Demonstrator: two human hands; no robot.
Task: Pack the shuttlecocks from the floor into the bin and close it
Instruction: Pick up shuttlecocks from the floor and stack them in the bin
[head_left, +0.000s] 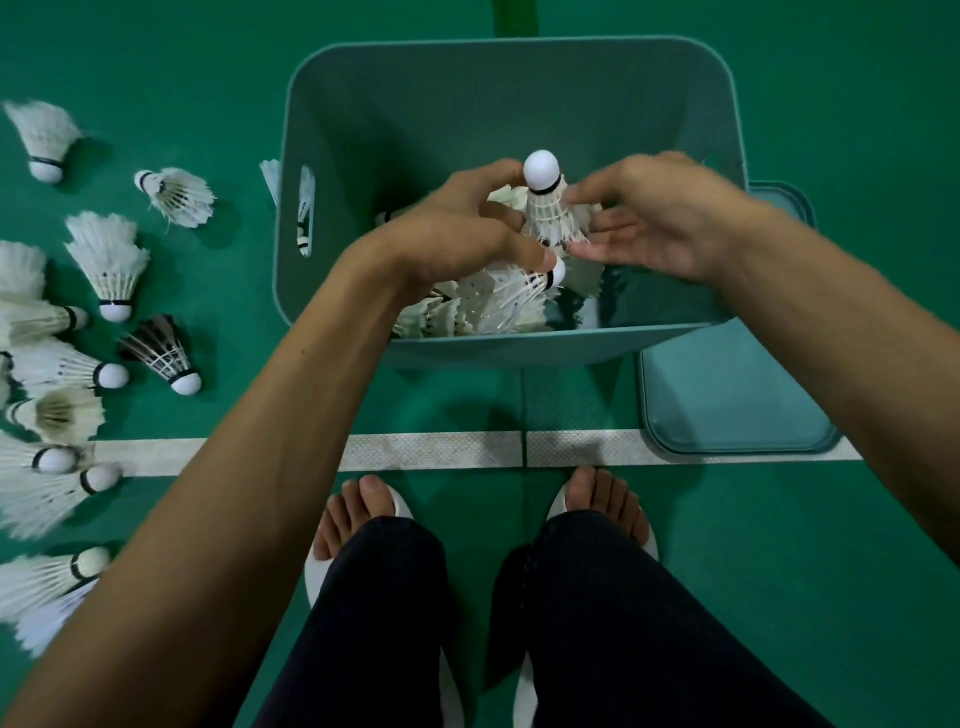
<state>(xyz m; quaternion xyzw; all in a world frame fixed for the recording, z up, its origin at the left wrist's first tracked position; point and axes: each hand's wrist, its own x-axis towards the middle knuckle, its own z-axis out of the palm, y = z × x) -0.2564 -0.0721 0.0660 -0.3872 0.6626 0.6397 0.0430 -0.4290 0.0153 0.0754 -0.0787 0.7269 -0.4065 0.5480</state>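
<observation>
Lower the shuttlecock (546, 205) cork up into the bin (291, 218), onto the pile (483, 306) lying inside. Press gently, so as not to crush the feathers. Let go only when low, to avoid a bounce over the rim.

Held now from both sides, just above the pile and inside the bin walls:
- By the left grip (457, 228), curled round the skirt.
- By the right grip (660, 218), half closed, pinching the feather edge between thumb and fingers.

Afterwards, reach left for the loose shuttlecocks (109, 260) on the floor (779, 571). Leave the lid (727, 395), lying just beside the bin on the right, for the end.
</observation>
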